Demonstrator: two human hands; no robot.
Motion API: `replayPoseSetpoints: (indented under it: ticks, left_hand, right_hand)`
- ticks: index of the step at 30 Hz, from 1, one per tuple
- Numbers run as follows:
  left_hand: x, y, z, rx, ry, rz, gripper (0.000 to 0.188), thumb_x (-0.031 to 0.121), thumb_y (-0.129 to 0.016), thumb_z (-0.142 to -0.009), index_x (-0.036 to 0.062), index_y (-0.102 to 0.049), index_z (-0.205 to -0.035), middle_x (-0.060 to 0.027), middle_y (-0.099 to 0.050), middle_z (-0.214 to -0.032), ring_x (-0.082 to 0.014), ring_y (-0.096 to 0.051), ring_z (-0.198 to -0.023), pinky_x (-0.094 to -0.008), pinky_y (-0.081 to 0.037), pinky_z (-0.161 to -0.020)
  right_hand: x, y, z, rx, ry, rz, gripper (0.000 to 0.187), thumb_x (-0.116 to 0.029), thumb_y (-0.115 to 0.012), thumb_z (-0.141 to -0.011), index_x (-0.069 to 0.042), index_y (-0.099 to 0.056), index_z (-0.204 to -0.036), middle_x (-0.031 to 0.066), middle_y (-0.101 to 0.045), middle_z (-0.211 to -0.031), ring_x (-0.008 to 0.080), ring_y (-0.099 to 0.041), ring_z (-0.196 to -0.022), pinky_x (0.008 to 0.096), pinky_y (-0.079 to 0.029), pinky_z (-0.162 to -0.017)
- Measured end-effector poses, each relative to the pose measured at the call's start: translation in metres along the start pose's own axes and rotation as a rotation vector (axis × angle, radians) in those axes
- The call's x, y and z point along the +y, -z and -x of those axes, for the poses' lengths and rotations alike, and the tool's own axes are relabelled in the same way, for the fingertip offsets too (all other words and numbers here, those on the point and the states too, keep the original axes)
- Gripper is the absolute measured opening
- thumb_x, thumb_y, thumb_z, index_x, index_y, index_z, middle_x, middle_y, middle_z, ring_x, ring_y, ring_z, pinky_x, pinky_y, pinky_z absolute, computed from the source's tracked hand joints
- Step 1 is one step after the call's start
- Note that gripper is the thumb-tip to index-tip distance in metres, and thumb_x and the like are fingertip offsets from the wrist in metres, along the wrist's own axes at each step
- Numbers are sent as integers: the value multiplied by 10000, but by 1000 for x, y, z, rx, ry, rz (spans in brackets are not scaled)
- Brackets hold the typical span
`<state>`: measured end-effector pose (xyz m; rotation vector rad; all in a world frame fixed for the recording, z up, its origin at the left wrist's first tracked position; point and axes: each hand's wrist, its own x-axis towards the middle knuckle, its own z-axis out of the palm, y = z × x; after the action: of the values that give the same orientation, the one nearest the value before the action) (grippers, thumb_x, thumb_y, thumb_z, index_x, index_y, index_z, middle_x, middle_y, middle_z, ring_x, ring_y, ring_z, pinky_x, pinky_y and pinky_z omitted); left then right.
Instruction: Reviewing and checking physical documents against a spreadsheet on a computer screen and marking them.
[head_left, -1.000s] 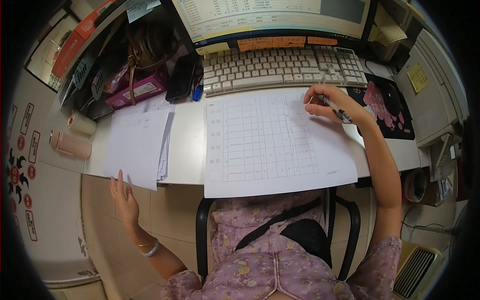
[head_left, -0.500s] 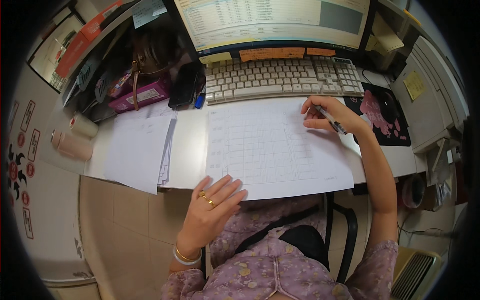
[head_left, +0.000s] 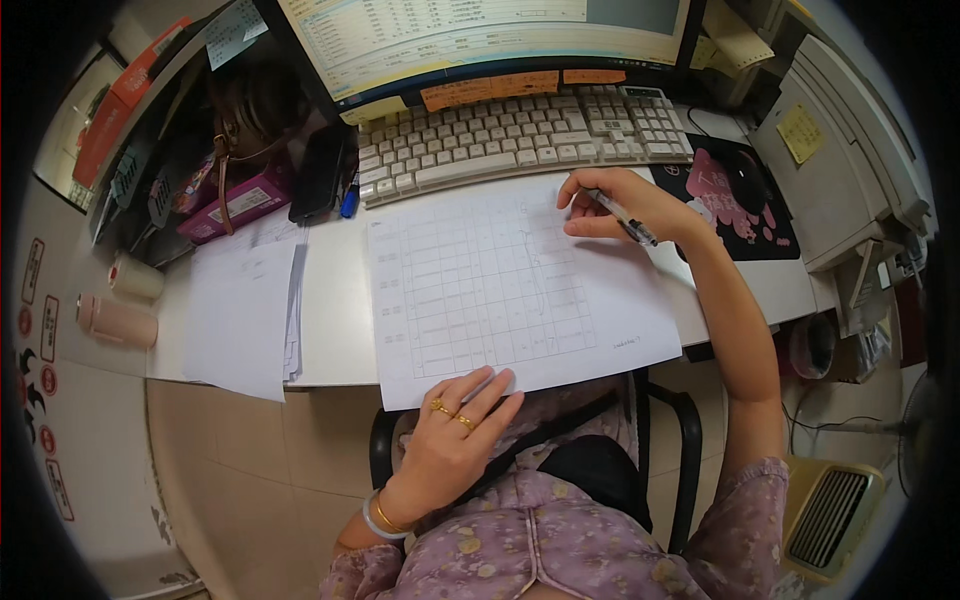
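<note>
With left hand (head_left: 447, 437) spread and right hand (head_left: 640, 205) curled round pen (head_left: 637, 230), hold likely light, bendy paper (head_left: 510, 290) by its edges.

There's glossy clear plastic on the pen (head_left: 639, 231) in the right hand (head_left: 640, 200), smooth matt paper (head_left: 500, 300) right under that grip, and dull plastic on the keyboard (head_left: 515, 142) just beyond!

Far, I view monitor (head_left: 490, 35) and keyboard (head_left: 515, 145); left, phone (head_left: 322, 175) and pink bottle (head_left: 117, 320); right, mouse (head_left: 749, 185) on its mat (head_left: 722, 203).
</note>
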<state>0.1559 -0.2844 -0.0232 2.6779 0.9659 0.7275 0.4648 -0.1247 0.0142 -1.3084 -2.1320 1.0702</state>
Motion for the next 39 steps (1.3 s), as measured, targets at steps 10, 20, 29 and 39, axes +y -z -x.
replayPoseSetpoints:
  ticks: [10,20,29,39]
  left_hand:
    - [12,-10,-21,26,-1,-13,368,23,-716,-751,60,-683,-1116,-66,-628,-1264,-239,-593,-1022,-369,-424,-879]
    - [16,-17,-20,32,61,-72,388,20,-700,-754,72,-678,-1139,-30,-624,-1281,-214,-582,-1026,-362,-417,-875]
    - [11,-23,-18,134,56,28,446,-45,-646,-708,77,-680,-1135,-12,-639,-1249,-212,-589,-989,-343,-434,-847]
    - [9,-20,-24,164,64,72,432,-64,-619,-707,63,-695,-1113,-13,-675,-1183,-209,-612,-928,-330,-442,-822]
  right_hand:
    - [4,-2,1,15,24,-44,326,-264,-754,-826,-39,-633,-1027,52,-643,-826,135,-614,-805,266,-488,-748]
    - [-3,-3,-2,11,53,3,259,-164,-744,-840,-31,-598,-1009,27,-601,-820,100,-582,-777,250,-486,-733]
    - [-7,-3,3,55,29,51,248,-180,-747,-833,-30,-613,-979,34,-618,-800,114,-564,-750,268,-470,-721]
    - [-7,-3,1,73,49,-18,223,-135,-749,-831,-25,-608,-965,22,-614,-806,96,-551,-746,253,-460,-711]
